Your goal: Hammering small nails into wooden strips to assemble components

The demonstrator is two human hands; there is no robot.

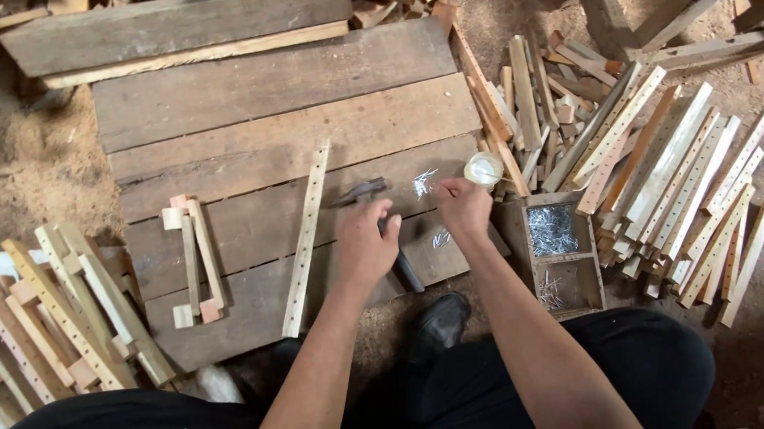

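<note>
Dark-headed hammer (380,215) lies on weathered planks (287,131), left hand (364,243) fingers wrapped over its handle; right hand (464,209) fingers pinch loose steel nails (440,238), within easy reach.

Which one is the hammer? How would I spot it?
Find the big dark plank board on the ground. Near its front edge lies the hammer, partly under the left hand. It is the only dark metal-headed tool; everything around it is pale wood strips or shiny nails.
</note>
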